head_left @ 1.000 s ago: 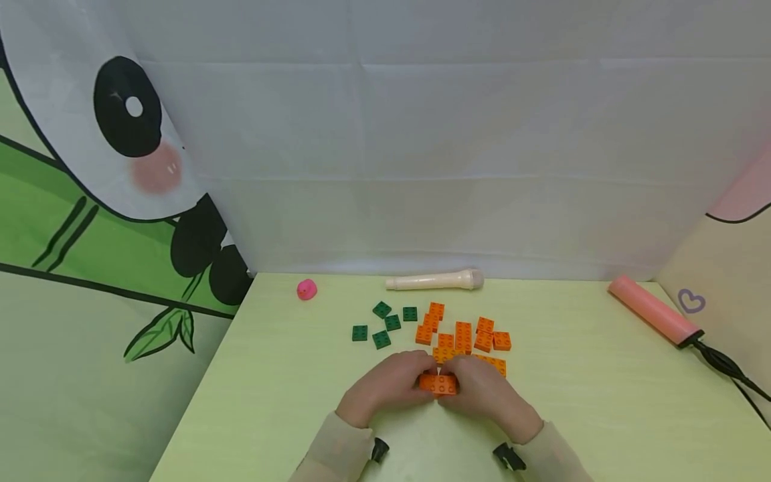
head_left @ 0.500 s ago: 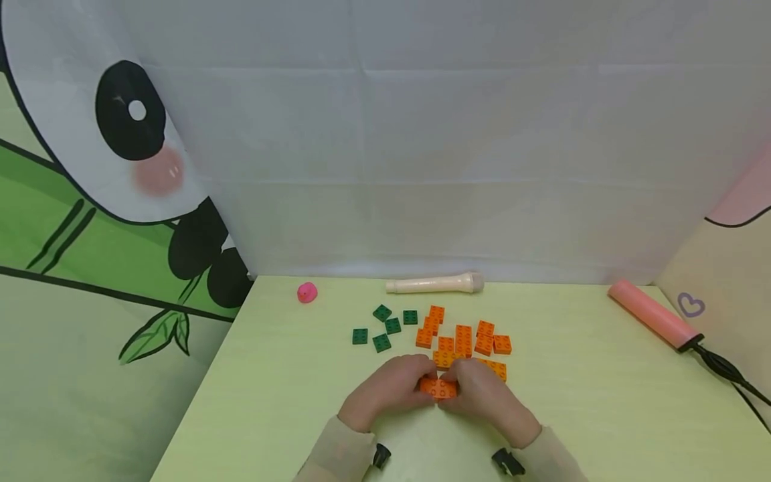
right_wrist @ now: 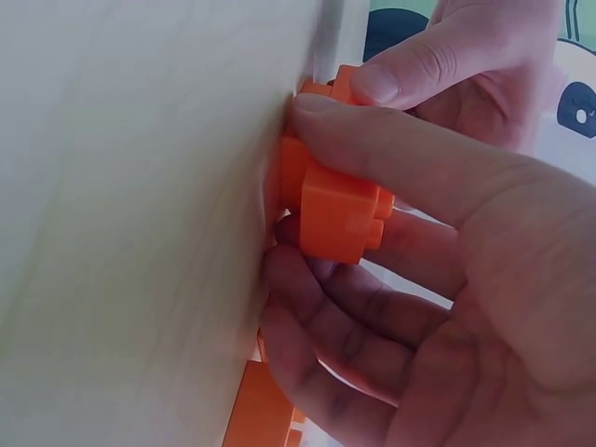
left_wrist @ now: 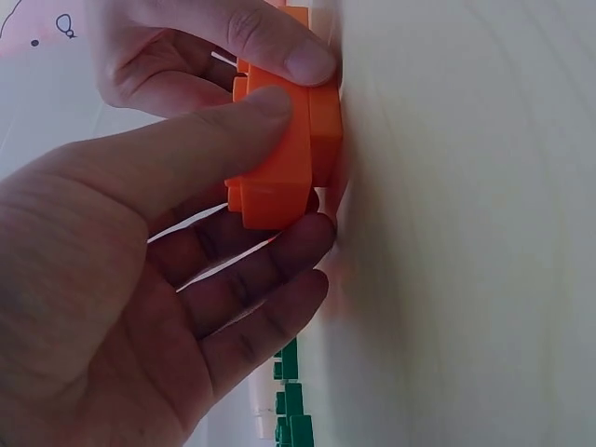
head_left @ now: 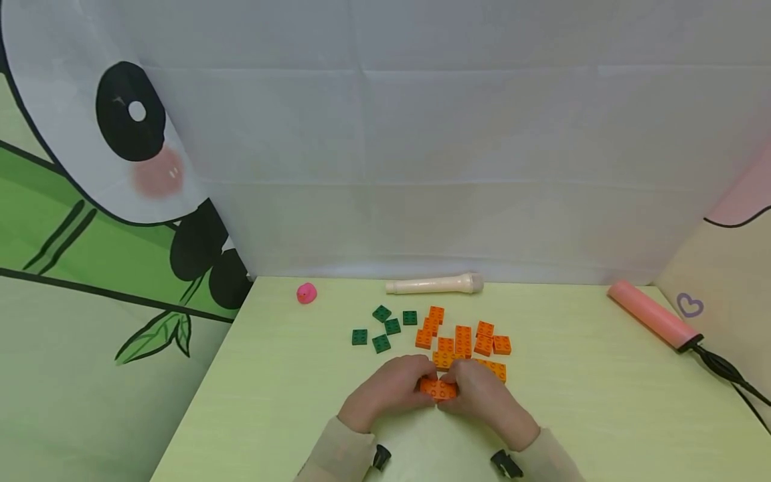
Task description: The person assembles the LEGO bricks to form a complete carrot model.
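Low over the near middle of the table, my two hands hold orange toy building bricks between them, studs showing on top. My left hand pinches the left end between thumb and fingers, and my right hand pinches the right end. In the left wrist view the held orange bricks form two layers, one against the other, close to the table top. The right wrist view shows the thumb across the orange brick and the fingers curled beneath. Whether the layers are fully pressed together cannot be told.
Several loose orange bricks lie just beyond the hands, partly hidden by them. Several green bricks are scattered to their left. Farther back are a pink rubber toy and a pale toy microphone. A pink cylinder with a black cord lies at right.
The whole head view has shifted slightly, everything sitting a few pixels lower. Both hands keep their hold on the orange bricks in nearly the same place.
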### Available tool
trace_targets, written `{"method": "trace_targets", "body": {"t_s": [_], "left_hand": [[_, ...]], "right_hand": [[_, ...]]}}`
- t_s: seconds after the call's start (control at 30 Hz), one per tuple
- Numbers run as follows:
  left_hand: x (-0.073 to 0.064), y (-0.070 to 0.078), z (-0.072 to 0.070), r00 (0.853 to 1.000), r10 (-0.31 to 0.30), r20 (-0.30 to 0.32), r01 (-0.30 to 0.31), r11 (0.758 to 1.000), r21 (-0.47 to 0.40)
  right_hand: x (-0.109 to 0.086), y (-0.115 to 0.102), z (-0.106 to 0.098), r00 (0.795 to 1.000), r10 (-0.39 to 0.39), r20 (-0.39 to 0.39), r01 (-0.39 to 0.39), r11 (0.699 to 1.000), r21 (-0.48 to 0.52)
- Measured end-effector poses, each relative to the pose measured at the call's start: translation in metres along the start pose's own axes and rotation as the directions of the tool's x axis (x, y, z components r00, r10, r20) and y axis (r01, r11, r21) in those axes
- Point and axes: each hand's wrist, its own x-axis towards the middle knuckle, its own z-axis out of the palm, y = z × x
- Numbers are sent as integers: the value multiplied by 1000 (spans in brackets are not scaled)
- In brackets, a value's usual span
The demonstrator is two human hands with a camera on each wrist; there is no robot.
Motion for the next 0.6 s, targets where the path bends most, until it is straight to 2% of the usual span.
{"method": "trace_targets", "body": {"t_s": [0.23, 0.6], "left_hand": [[-1, 0, 0, 1000, -12, -1, 12, 1000, 0], [1, -2, 3, 1000, 3, -4, -3, 1000, 0]], "right_hand": [[-1, -2, 1, 1000, 9, -8, -10, 999, -38], [0, 0, 4, 1000, 20, -13, -20, 999, -30]]}}
